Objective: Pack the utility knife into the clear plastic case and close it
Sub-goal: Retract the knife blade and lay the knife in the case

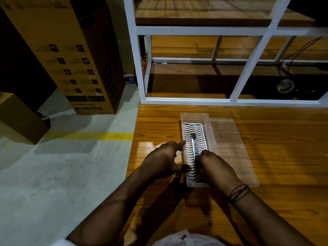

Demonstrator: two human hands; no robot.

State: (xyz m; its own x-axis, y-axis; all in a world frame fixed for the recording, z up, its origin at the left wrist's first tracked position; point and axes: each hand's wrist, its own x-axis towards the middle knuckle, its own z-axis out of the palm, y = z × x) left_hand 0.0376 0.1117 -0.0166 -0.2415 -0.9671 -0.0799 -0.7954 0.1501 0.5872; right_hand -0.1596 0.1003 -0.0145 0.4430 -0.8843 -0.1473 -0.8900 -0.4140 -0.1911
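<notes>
The clear plastic case [194,119] is lying open on the wooden tabletop [275,157], its long axis running away from the person. Inside the case, the utility knife [194,145] is lying flat on a white wavy-slotted insert [199,132], lengthwise along the case, its far end pointing away from the person and its near end hidden under the right hand [215,167]. The right hand is reaching into the near part of the case, its grip closing on the knife's near end. The left hand [164,159] is resting against the case's left wall, fingers spread apart and holding nothing, forefinger touching the rim. The case's clear lid [232,150] is lying flat just to the right of the case, touching it. A cardboard box [71,55] is standing on the floor well beyond the case, to its left.
</notes>
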